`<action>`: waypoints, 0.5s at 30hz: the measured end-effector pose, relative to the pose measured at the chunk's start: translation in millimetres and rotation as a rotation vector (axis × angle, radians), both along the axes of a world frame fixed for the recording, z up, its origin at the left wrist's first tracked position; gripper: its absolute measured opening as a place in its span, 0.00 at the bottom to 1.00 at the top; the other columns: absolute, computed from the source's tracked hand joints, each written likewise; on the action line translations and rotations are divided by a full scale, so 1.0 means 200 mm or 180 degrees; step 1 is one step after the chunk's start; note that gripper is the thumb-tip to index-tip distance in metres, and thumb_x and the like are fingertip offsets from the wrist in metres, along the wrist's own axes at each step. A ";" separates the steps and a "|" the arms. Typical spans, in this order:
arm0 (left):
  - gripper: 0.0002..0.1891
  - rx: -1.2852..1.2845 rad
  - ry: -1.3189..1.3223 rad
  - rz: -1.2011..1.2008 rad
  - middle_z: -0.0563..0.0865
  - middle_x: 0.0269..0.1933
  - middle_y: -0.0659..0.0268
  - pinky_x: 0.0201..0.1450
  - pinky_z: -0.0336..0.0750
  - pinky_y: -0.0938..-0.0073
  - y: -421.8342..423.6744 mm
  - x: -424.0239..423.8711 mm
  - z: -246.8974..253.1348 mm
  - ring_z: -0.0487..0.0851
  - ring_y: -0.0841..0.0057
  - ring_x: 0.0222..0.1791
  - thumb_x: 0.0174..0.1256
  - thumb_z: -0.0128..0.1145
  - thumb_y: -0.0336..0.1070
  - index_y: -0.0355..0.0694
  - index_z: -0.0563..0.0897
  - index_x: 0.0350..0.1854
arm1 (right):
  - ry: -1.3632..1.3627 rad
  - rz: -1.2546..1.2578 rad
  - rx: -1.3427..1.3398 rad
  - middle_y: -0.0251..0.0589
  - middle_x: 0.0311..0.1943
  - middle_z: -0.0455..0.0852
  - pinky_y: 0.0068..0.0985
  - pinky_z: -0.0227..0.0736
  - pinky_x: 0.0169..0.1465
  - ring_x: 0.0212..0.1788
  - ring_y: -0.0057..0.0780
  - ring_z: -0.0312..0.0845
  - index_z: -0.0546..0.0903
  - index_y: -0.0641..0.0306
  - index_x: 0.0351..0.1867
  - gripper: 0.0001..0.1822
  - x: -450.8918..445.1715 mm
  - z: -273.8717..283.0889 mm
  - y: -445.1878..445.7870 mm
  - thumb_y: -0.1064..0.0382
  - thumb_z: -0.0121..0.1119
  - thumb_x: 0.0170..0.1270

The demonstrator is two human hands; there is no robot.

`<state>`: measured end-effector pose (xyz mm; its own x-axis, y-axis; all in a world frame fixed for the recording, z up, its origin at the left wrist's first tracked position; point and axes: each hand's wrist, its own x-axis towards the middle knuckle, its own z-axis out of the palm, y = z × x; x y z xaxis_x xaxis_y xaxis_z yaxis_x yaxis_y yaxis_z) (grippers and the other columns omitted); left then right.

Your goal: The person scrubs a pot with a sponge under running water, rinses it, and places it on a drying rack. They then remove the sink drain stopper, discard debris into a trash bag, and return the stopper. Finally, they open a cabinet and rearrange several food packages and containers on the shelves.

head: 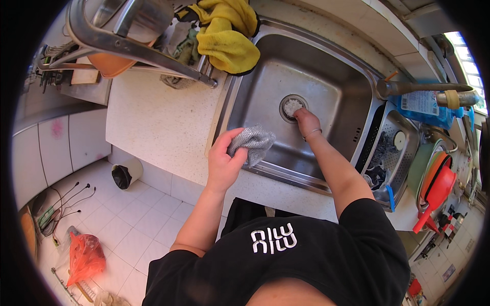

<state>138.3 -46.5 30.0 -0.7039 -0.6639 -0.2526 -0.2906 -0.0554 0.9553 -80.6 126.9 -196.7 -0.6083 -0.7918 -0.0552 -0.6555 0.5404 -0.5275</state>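
Observation:
My left hand [226,160] grips a crumpled grey mesh cleaning cloth [252,144] above the near-left edge of a stainless steel sink [260,91]. Down in the basin, my right hand [308,123], with a thin bracelet at the wrist, has its fingertips at the round drain [283,109]. White bits [293,104] fill the middle of the drain, and my fingers touch their near-right side. Whether those fingers pinch anything is hidden by the hand.
A yellow towel [229,49] hangs over the sink's far-left corner, beside a metal rack [145,49]. At the right are the faucet [417,88], a blue liquid bottle [425,107], a perforated side basin [411,134] and stacked colanders [438,179]. A small bin [132,170] lies tipped on the floor.

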 end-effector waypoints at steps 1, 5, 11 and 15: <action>0.18 -0.0002 -0.0005 0.0009 0.83 0.45 0.61 0.50 0.74 0.75 0.00 -0.01 0.01 0.81 0.74 0.45 0.55 0.56 0.26 0.34 0.79 0.50 | -0.0056 -0.0027 -0.0125 0.40 0.35 0.82 0.35 0.76 0.40 0.39 0.43 0.80 0.81 0.56 0.34 0.04 0.00 0.02 0.00 0.69 0.59 0.57; 0.18 -0.0238 -0.0107 0.0032 0.84 0.45 0.61 0.50 0.75 0.74 -0.01 -0.05 0.00 0.82 0.73 0.45 0.55 0.56 0.27 0.35 0.79 0.50 | 0.0067 -0.0161 -0.0759 0.38 0.35 0.82 0.34 0.77 0.40 0.38 0.41 0.80 0.80 0.54 0.33 0.05 -0.03 0.18 -0.02 0.69 0.57 0.56; 0.17 -0.0598 -0.0396 -0.0266 0.84 0.46 0.58 0.51 0.75 0.72 -0.10 -0.17 -0.03 0.83 0.67 0.46 0.55 0.56 0.28 0.38 0.80 0.50 | 0.0461 -0.0482 -0.1212 0.40 0.34 0.82 0.33 0.76 0.38 0.36 0.43 0.80 0.80 0.57 0.33 0.05 -0.11 0.61 0.03 0.70 0.60 0.55; 0.15 -0.1735 -0.0775 -0.1294 0.83 0.43 0.57 0.49 0.75 0.64 -0.12 -0.31 -0.15 0.81 0.57 0.46 0.53 0.57 0.29 0.40 0.82 0.44 | 0.0616 -0.0371 -0.1244 0.39 0.32 0.82 0.31 0.76 0.36 0.35 0.41 0.80 0.80 0.58 0.31 0.05 -0.08 0.83 0.19 0.71 0.62 0.53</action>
<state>77.2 -69.7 -0.2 -0.8878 -0.4379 -0.1414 -0.3952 0.5682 0.7218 -96.7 164.1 -30.3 -0.6643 -0.6562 0.3579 -0.7088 0.4011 -0.5803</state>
